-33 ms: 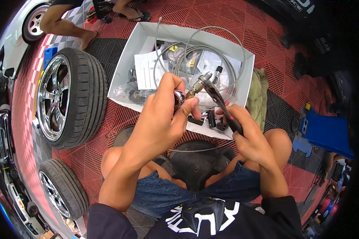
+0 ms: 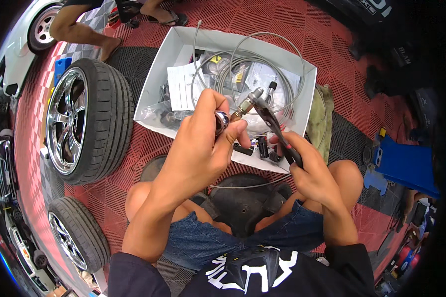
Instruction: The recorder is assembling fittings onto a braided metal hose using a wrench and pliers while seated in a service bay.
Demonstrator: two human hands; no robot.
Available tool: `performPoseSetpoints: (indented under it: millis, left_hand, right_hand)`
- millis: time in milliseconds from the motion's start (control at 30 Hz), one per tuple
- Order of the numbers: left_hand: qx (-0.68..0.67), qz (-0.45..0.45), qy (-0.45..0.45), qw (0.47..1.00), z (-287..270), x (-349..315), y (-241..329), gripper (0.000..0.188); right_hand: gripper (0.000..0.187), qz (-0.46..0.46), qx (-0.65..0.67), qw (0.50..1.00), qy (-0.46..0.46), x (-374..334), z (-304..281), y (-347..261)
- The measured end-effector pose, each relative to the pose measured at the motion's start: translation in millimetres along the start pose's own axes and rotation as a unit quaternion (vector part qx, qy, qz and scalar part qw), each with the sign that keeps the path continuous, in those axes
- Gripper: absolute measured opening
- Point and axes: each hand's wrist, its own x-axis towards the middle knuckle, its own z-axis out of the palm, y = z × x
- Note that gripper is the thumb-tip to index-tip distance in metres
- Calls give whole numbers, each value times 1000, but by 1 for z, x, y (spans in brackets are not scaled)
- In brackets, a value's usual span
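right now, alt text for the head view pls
Seated over a white box of coiled hoses, the left hand pinches a metal hose fitting while the right hand grips pliers on it. Two wheels lie on red floor tiles to the left.

An open white cardboard box (image 2: pixel 302 106) sits on the red tiled floor (image 2: pixel 148 148), just ahead of the knees. Inside it, a white printed paper sheet (image 2: pixel 181 86) leans at the left, clear plastic bags (image 2: pixel 158 116) lie below it, and a small yellow label (image 2: pixel 216 59) shows among the coiled lines.
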Motion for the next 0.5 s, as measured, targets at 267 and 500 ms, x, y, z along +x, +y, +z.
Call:
performPoseSetpoints:
  millis: [267, 500]
  left_hand:
    - [-3, -13, 6, 1000, -1, -4, 3, 20]
    - [-13, -50, -4, 999, -6, -6, 12, 19]
  right_hand:
    - [61, -27, -33, 999, -11, 5, -1, -18]
    - [70, -53, -19, 998, 6, 10, -4, -17]
